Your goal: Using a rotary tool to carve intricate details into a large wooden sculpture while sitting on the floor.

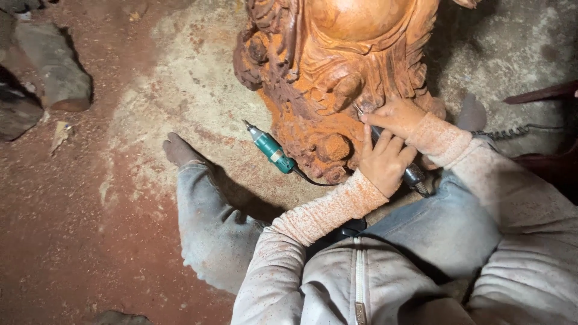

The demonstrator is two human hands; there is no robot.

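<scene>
Right of centre in the frame, the fingers of the right hand [398, 117] are curled tight around the front of a slim dark rotary hand tool [392, 153], pinching it near its tip, which meets the carved surface just left of the knuckles. Directly below, the left hand [383, 162] wraps the same tool further back, fingers closed over its barrel; the tool's ribbed rear end pokes out to the lower right of that hand. Both hands press against the lower right edge of a large reddish-orange carved wooden sculpture [325, 66], full of deep folds and knobs, which fills the upper middle of the frame and stands on the ground.

Both sleeves are pale knit, powdered with red dust. A coiled black cable [512, 131] runs away to the right edge.

Left of the hands, a second rotary tool with a teal green body [271, 150] lies on the ground against the sculpture's base, its bit pointing to the upper left. The person's jeans-clad leg stretches left across the dusty red earthen floor [72, 229]. Grey stones [54, 66] lie in the upper left corner.
</scene>
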